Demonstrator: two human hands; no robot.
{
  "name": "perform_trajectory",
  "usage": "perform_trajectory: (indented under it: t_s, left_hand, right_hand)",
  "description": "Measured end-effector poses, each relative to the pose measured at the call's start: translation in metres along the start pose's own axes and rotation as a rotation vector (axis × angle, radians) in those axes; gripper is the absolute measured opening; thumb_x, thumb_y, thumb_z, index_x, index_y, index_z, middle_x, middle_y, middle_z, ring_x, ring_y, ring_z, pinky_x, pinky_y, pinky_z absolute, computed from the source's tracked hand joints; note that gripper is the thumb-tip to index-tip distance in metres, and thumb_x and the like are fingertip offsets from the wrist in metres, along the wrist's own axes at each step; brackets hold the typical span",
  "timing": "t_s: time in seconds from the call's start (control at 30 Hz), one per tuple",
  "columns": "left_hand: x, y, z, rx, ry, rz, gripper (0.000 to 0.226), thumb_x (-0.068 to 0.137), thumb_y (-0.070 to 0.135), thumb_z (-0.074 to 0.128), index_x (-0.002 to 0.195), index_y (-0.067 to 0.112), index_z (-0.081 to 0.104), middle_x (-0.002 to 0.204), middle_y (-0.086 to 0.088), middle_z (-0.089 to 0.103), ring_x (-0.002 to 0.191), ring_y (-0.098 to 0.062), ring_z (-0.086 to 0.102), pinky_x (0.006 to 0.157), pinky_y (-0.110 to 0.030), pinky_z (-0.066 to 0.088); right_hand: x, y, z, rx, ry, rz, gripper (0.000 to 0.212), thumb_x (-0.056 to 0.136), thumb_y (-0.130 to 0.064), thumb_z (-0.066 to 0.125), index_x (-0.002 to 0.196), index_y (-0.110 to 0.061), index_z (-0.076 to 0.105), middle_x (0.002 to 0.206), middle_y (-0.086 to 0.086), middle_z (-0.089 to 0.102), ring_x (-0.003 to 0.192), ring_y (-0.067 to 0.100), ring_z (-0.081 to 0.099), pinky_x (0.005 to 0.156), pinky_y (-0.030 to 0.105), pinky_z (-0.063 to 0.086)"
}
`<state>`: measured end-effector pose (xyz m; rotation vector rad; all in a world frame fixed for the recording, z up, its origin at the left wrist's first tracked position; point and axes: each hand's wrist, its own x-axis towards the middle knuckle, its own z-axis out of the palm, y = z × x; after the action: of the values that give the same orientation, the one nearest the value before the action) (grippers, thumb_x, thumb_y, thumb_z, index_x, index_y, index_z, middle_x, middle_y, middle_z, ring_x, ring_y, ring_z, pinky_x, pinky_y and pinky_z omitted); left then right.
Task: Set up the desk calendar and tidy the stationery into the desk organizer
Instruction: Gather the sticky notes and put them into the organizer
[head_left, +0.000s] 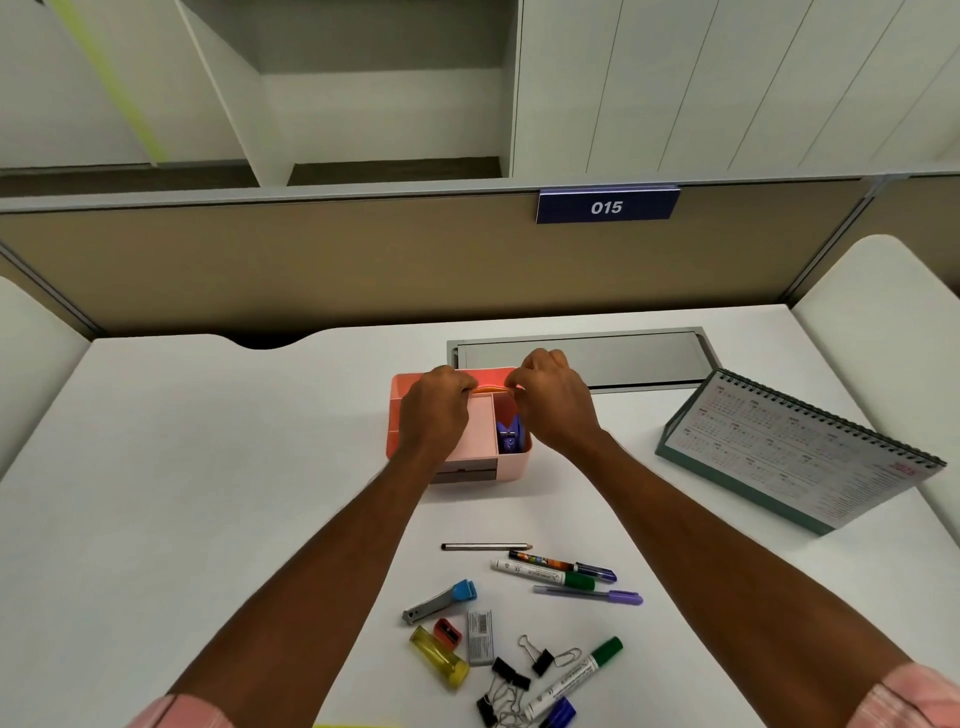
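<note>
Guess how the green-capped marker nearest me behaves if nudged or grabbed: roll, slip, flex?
The green-capped marker looks like a round, smooth barrel, so a sideways nudge would probably roll it. It lies against the binder clips and a blue marker, which may stop it or get dragged along. It looks rigid and light; a pinch across the barrel should hold.

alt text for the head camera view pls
Both hands, left hand and right hand, pinch an orange strip over a pink desk organizer. A desk calendar stands at right; pens, markers and binder clips lie loose nearer the viewer.
</note>
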<state>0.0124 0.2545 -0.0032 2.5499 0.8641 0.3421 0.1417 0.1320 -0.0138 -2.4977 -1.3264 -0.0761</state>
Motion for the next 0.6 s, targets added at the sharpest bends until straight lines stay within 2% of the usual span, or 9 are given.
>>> perform_trajectory:
  t_s: [0.3,0.6]
  left_hand:
    - [-0.001,0.000,0.000,0.014,-0.001,-0.022,0.030,0.103,0.030,0.059,0.126,0.015,0.073,0.127,-0.009,0.071,0.109,-0.027,0.068,0.096,-0.035,0.055]
    - [-0.012,0.003,-0.003,-0.003,0.067,-0.052,0.035,0.102,0.033,0.060,0.131,0.016,0.069,0.132,-0.007,0.069,0.113,-0.027,0.068,0.097,-0.035,0.054]
  right_hand:
    - [-0.001,-0.003,0.001,-0.018,-0.043,0.009,0.035,0.092,-0.031,0.072,0.123,-0.015,0.071,0.128,0.011,0.063,0.117,0.028,0.056,0.087,0.040,0.053]
    - [-0.011,-0.013,-0.007,0.084,0.006,0.031,0.038,0.091,-0.038,0.072,0.121,-0.014,0.072,0.132,0.013,0.063,0.121,0.031,0.056,0.088,0.045,0.053]
